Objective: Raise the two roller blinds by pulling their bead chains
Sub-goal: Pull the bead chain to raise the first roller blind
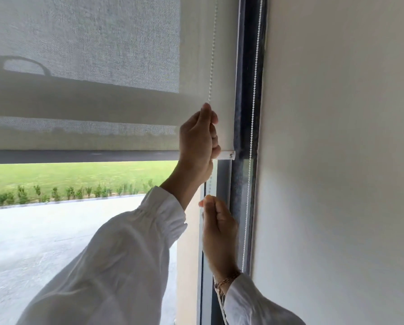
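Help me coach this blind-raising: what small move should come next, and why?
Probably draw the left hand down the bead chain toward the right hand. Both hands grip the same strand, left above right, and the blind's bottom bar still hangs across the window.

Home window (lawn [79,172] outside)

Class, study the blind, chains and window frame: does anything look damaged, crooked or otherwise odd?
Nothing stands out. The grey fabric roller blind hangs level, partly raised. Both hands, left hand and right hand, grip the white bead chain, which runs straight.
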Demonstrator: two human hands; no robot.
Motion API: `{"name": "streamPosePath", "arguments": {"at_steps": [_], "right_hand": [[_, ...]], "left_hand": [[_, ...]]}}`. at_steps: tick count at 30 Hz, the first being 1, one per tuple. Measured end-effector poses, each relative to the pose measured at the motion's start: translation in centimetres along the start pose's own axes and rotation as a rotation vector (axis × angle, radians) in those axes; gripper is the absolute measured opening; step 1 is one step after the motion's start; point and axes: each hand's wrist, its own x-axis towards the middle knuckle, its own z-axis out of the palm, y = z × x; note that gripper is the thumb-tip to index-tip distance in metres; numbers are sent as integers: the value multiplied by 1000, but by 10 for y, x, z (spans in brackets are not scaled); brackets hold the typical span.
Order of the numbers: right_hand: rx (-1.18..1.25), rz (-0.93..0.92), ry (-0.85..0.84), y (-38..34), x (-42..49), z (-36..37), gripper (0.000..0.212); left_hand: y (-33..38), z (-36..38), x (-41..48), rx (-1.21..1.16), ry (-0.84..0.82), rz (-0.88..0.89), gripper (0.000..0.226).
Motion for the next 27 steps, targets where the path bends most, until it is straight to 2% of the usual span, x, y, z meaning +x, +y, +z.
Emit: {"name": "streamPosePath", "arguments": {"at_steps": [3,5,9,13,17,21,27], "right_hand": [[320,292,-33,1,14,-7,42],[422,367,-2,-3,35,-14,49],[563,357,-85,-36,99,-32,51],[665,312,-148,-83,145,-42,45],[618,293,-206,-103,155,-31,30],[533,301,-265,-120,165,-22,22],[385,287,-55,-123,182,-4,30]], "left_hand": [[-5,1,-2,-75,-14,49,39],[-6,3,-5,-85,-58,62,40],[-15,8,-13,-8,-102,122,40],[-37,5,-35,59,-104,55,40],[-73,-10,-64,230,-121,19,45],[-97,-23,-92,280,-132,-51,42],[-101,-38,-83,388,-104,-27,42]]}}
